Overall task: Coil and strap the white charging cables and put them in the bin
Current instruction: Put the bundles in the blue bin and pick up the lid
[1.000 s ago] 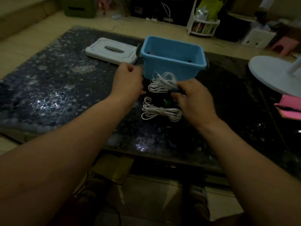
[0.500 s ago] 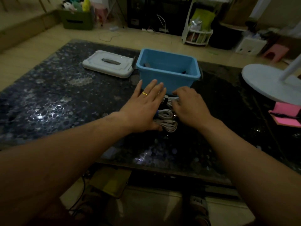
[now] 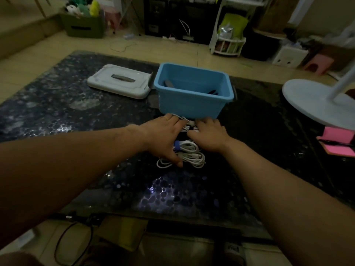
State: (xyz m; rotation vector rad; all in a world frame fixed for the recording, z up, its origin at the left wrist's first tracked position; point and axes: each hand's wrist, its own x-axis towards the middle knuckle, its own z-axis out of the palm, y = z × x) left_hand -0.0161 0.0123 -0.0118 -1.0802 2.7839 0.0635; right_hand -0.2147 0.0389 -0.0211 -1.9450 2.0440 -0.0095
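Several coiled white charging cables (image 3: pixel 192 157) lie bunched on the dark table just in front of the blue bin (image 3: pixel 194 104). One coil shows a blue strap (image 3: pixel 176 145). My left hand (image 3: pixel 163 134) spans the pile, with its fingers curled over the far coil (image 3: pixel 187 125) and its thumb on the near coil. My right hand (image 3: pixel 210 133) comes in from the right, its fingers curled down onto the far coil beside the bin's front wall. Both hands hide much of the cables. Dark items lie inside the bin.
The bin's white lid (image 3: pixel 119 81) lies left of the bin. A round white stand base (image 3: pixel 315 100) sits at the table's right side, with a pink notebook (image 3: pixel 338 141) in front of it. The dark glass table (image 3: pixel 67 116) ends just below my forearms.
The left hand went from raised to flat over the cables, and its fingers now curl over the far coil. The right hand set its coil down by the bin. The view has tilted up.
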